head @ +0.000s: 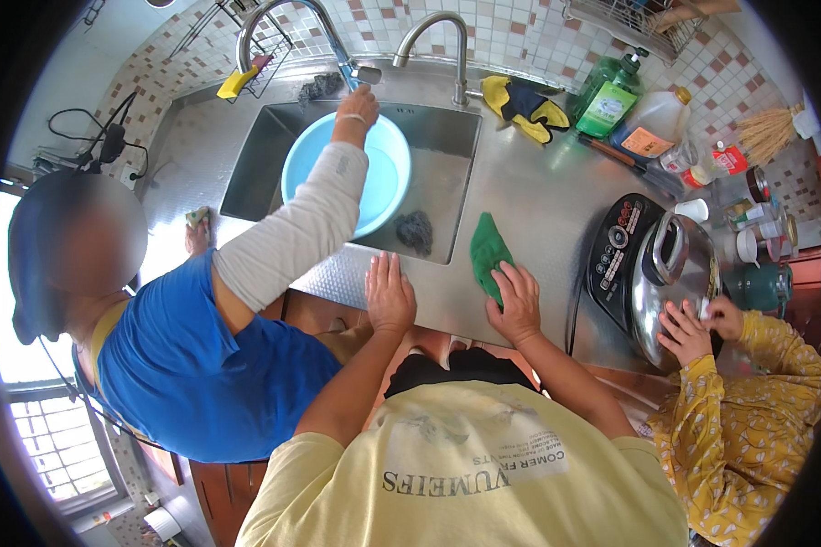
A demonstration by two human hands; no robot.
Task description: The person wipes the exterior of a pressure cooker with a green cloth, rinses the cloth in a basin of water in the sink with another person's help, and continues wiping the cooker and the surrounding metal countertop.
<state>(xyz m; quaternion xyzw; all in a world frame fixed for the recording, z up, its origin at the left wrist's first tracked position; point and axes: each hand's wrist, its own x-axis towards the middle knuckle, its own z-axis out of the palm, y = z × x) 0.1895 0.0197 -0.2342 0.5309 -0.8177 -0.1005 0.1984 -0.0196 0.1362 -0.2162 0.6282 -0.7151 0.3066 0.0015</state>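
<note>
My left hand [390, 294] rests flat, fingers extended, on the front edge of the stainless-steel counter [424, 280], holding nothing. Under the fingers of my right hand [516, 301] lies a crumpled green cloth [487, 249], which I hold against the counter right of the sink. In the steel sink [445, 178] sits a light-blue plastic basin [390, 147] that seems to contain water. A dark scouring pad [414, 232] lies on the sink floor beside it.
At left, a co-worker in blue [198, 383] reaches over the basin to a chrome faucet [349, 65]; their other hand holds a sponge [197, 217]. Another person's hands [687, 335] touch a lidded electric cooker [670, 301]. Bottles [605, 102] and gloves [523, 109] line the back.
</note>
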